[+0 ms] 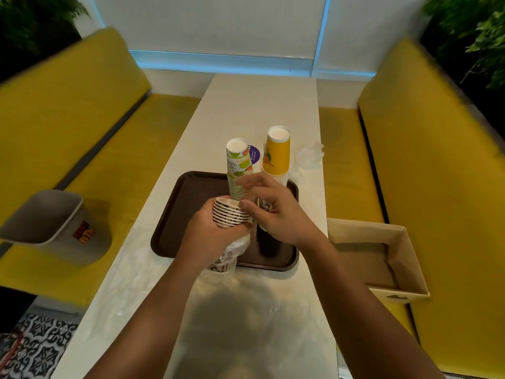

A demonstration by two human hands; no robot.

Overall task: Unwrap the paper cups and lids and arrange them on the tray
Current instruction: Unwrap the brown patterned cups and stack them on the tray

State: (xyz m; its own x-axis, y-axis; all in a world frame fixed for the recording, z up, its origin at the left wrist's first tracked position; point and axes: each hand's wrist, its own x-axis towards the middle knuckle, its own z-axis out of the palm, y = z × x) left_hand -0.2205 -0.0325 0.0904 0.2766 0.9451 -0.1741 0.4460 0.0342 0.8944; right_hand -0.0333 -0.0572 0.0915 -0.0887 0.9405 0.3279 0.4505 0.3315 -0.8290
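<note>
The white table [246, 105] carries the brown tray [175, 220] before me; at the tray's far edge stand two upturned stacks, a fruit-printed stack [237, 165] and a yellow stack [276, 154] to its right; my left hand [210, 231] grips a stack of patterned cups [232, 214] above the tray, plastic wrap [237, 244] hanging beneath; my right hand [273, 212] curls round a single patterned cup [265, 206] just beside it.

A long white table [262, 105] is running away toward a wall of pale window blinds [218, 23], where a cool blue strip of light [218, 61] is glowing along the sill. The left bench [68, 105] and the right bench [437, 160], both yellow, are flanking it. Green plants [470, 28] are hanging over the backrests, and a patterned black-and-white floor [35, 343] is showing at lower left.
</note>
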